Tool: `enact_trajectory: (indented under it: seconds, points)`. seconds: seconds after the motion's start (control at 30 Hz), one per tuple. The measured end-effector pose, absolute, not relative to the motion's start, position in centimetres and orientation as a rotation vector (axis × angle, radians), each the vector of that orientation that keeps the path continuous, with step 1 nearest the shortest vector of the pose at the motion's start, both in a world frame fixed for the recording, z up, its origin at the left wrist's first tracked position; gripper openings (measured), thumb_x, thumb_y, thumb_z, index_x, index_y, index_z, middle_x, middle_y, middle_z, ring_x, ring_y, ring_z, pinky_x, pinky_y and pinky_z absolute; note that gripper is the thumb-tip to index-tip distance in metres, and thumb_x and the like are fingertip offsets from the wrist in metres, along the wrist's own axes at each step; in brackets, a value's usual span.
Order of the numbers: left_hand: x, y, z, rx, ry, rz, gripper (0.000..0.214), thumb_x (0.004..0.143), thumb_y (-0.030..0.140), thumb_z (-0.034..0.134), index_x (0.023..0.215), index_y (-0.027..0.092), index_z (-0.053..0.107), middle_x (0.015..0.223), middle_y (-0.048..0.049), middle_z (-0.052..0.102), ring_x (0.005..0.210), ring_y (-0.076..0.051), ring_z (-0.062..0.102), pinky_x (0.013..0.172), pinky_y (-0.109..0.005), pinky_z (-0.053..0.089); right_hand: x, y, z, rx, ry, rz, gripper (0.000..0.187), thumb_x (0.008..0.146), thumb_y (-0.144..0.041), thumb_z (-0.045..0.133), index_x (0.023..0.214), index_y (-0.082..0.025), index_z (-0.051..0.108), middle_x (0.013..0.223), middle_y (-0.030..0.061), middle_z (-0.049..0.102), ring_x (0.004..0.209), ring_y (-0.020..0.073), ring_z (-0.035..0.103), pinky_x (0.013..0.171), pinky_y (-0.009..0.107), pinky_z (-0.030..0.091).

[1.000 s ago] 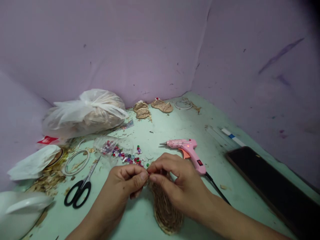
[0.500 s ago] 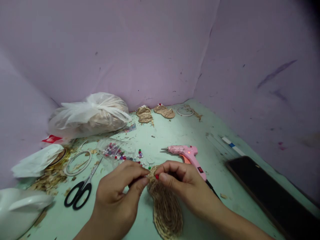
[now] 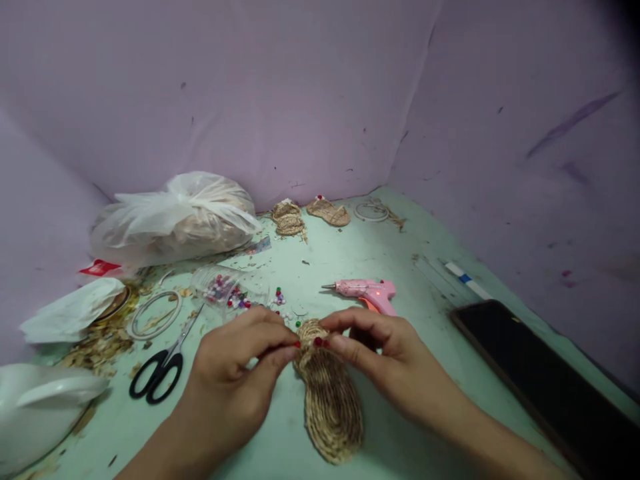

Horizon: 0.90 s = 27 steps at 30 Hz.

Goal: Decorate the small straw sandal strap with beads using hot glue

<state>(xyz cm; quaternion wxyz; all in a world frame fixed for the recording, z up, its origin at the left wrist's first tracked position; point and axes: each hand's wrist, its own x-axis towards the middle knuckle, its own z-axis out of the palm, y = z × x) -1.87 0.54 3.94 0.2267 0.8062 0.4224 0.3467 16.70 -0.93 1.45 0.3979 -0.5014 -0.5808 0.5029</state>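
Note:
A small woven straw slipper (image 3: 331,400) lies on the pale green table (image 3: 380,247) right in front of me. My left hand (image 3: 235,373) pinches a tiny red bead at the slipper's strap on its left side. My right hand (image 3: 380,353) pinches small red beads against the strap from the right. The fingertips of both hands nearly meet over the toe end. A pink glue gun (image 3: 367,293) with a lit red lamp lies just behind my right hand.
Black scissors (image 3: 160,373) lie to the left, with loose coloured beads (image 3: 235,297) in a clear packet behind my hands. A full plastic bag (image 3: 175,217), further straw slippers (image 3: 310,213), a wire ring (image 3: 153,313) and a dark phone (image 3: 540,380) surround the spot. Purple walls close in.
The slipper's strap end has come into view between my fingertips, and my hands have parted slightly, each now pinching a red bead at the strap. The view has shifted a little.

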Motion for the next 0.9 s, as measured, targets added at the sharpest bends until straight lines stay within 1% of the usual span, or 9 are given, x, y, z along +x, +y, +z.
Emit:
enact_trajectory:
  seconds: [0.1, 0.17, 0.27, 0.4, 0.53, 0.7, 0.9]
  points:
    - [-1.9, 1.5, 2.8, 2.028, 1.26, 0.863, 0.013, 0.071, 0.012, 0.063, 0.062, 0.02, 0.067, 0.064, -0.0019, 0.065, 0.063, -0.015, 0.06, 0.063, -0.023, 0.045, 17.8, -1.1, -0.3, -1.396, -1.69, 0.912, 0.024, 0.075, -0.018, 0.059, 0.099, -0.022, 0.063, 0.098, 0.0047, 0.065, 0.081, 0.0173, 0.057, 0.074, 0.034, 0.046]
    - [-1.7, 1.8, 2.0, 1.936, 1.272, 0.794, 0.013, 0.07, 0.012, 0.063, 0.061, 0.019, 0.068, 0.063, -0.002, 0.065, 0.062, -0.015, 0.059, 0.061, -0.024, 0.044, 18.0, -1.3, -1.5, -1.388, -1.782, 0.837, 0.034, 0.074, -0.016, 0.061, 0.107, -0.022, 0.06, 0.106, 0.0058, 0.063, 0.085, 0.0187, 0.058, 0.076, 0.036, 0.046]
    - [-1.3, 1.9, 1.0, 1.881, 1.255, 0.753, 0.013, 0.07, 0.012, 0.062, 0.06, 0.018, 0.068, 0.062, -0.0022, 0.063, 0.062, -0.015, 0.058, 0.06, -0.025, 0.043, 17.7, -1.3, -2.4, -1.379, -1.838, 0.823, 0.043, 0.071, -0.014, 0.062, 0.114, -0.021, 0.056, 0.112, 0.0072, 0.062, 0.096, 0.0216, 0.058, 0.081, 0.039, 0.046]
    - [-1.0, 1.8, 0.6, 1.859, 1.256, 0.753, 0.012, 0.069, 0.012, 0.062, 0.062, 0.018, 0.069, 0.063, -0.0026, 0.063, 0.063, -0.015, 0.058, 0.06, -0.025, 0.043, 17.3, -1.1, -2.4, -1.43, -1.857, 0.839, 0.048, 0.072, -0.013, 0.06, 0.119, -0.02, 0.052, 0.112, 0.0086, 0.064, 0.097, 0.0227, 0.059, 0.08, 0.04, 0.046]
    - [-0.7, 1.9, 0.7, 1.831, 1.269, 0.735, 0.012, 0.069, 0.012, 0.061, 0.062, 0.017, 0.069, 0.062, -0.0026, 0.062, 0.062, -0.015, 0.057, 0.059, -0.025, 0.043, 17.3, -1.2, -2.5, -1.432, -1.877, 0.848, 0.05, 0.075, -0.014, 0.058, 0.123, -0.02, 0.048, 0.111, 0.0075, 0.065, 0.095, 0.0223, 0.06, 0.076, 0.038, 0.047]
    - [-0.3, 2.0, 1.0, 1.839, 1.294, 0.736, 0.012, 0.068, 0.012, 0.062, 0.062, 0.018, 0.07, 0.061, -0.0022, 0.062, 0.06, -0.014, 0.057, 0.057, -0.024, 0.043, 17.3, -1.3, -2.4, -1.444, -1.899, 0.818, 0.052, 0.073, -0.013, 0.058, 0.124, -0.021, 0.048, 0.105, 0.0072, 0.067, 0.088, 0.0212, 0.062, 0.072, 0.035, 0.047]
    - [-0.3, 2.0, 0.9, 1.836, 1.322, 0.696, 0.013, 0.068, 0.012, 0.061, 0.061, 0.018, 0.07, 0.061, -0.0027, 0.062, 0.059, -0.015, 0.057, 0.057, -0.025, 0.043, 17.2, -1.4, -2.3, -1.447, -1.92, 0.781, 0.051, 0.073, -0.014, 0.059, 0.123, -0.021, 0.049, 0.103, 0.0072, 0.067, 0.087, 0.0221, 0.062, 0.073, 0.037, 0.046]
